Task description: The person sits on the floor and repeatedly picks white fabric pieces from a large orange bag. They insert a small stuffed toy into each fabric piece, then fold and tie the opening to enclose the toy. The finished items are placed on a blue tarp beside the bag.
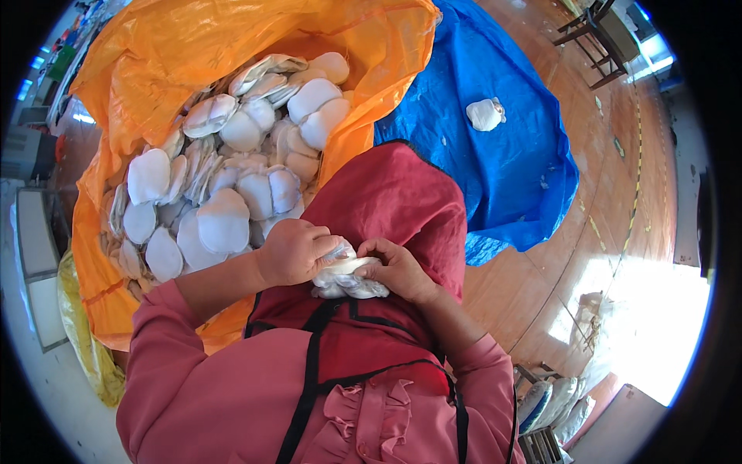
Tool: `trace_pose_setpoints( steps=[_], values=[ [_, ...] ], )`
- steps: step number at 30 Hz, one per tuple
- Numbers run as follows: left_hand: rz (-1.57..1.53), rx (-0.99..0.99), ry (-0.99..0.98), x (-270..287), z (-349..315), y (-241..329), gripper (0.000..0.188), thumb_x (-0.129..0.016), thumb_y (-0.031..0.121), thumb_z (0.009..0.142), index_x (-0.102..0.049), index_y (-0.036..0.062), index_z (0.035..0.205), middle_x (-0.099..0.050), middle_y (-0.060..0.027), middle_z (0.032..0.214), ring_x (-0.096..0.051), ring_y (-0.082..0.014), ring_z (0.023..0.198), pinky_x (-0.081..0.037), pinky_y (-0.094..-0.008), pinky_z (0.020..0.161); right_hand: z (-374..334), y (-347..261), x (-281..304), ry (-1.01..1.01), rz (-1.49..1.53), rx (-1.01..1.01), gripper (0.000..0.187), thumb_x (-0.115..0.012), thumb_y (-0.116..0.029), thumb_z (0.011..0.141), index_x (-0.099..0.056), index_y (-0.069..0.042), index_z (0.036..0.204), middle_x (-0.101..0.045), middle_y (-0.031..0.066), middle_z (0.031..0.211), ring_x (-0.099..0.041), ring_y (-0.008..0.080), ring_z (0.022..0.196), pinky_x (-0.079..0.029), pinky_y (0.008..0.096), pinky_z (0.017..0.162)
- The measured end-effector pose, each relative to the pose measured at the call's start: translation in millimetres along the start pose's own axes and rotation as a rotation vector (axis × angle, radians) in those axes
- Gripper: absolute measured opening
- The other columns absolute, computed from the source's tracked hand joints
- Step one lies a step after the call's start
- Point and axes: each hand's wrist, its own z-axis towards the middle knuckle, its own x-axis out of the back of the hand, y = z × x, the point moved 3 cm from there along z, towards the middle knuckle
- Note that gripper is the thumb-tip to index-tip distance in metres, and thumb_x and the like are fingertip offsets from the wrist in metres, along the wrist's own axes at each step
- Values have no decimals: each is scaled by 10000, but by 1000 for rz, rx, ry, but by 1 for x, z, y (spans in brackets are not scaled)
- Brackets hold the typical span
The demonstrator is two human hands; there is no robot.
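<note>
Over my lap I hold a crumpled bundle of soft white fabric (348, 282), its exact kind unclear. My left hand (296, 251) is closed on its left upper side, with the thumb pointing toward the middle. From the right, my right hand (398, 269) pinches the bundle's upper edge with thumb and bent fingers. Just ahead and to the left, a heap of rounded white fabric pads (224, 220) fills a large orange plastic sack (371, 46) with its mouth spread wide. One similar balled white piece (485, 114) lies on a blue tarp (525, 170) to the right.
A dark red apron (394, 189) covers my knees between sack and tarp. A wooden chair (599, 39) stands at the far right on the reddish floor (533, 301). Stuffed bags (553, 406) sit at the near right. Yellow sheeting (81, 332) lies left of the sack.
</note>
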Motion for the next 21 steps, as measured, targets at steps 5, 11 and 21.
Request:
trace_pose_setpoints(
  steps=[5, 11, 21],
  values=[
    [158, -165, 123, 8, 0, 5, 259, -762, 238, 732, -661, 45, 873, -507, -36, 672, -549, -229, 570, -423, -376, 513, 4, -12, -11, -70, -209, 148, 266, -801, -161, 862, -583, -75, 986, -577, -42, 876, -514, 49, 805, -448, 240, 684],
    [207, -55, 239, 11, -14, 8, 220, -734, 187, 734, -648, 33, 866, -540, -50, 692, -554, -264, 583, -422, -399, 529, -4, -33, -27, -46, -569, 214, 237, -759, -204, 874, -591, -37, 882, -572, 129, 737, -550, 180, 665, -469, 343, 628],
    [-71, 390, 263, -29, -34, -9, 259, -705, 146, 801, -498, 45, 682, -522, -139, 630, -533, -354, 572, -402, -458, 507, -19, -25, -34, -50, -722, 325, 134, -668, -131, 893, -570, -42, 874, -557, 213, 745, -592, 376, 670, -487, 412, 623]
  ],
)
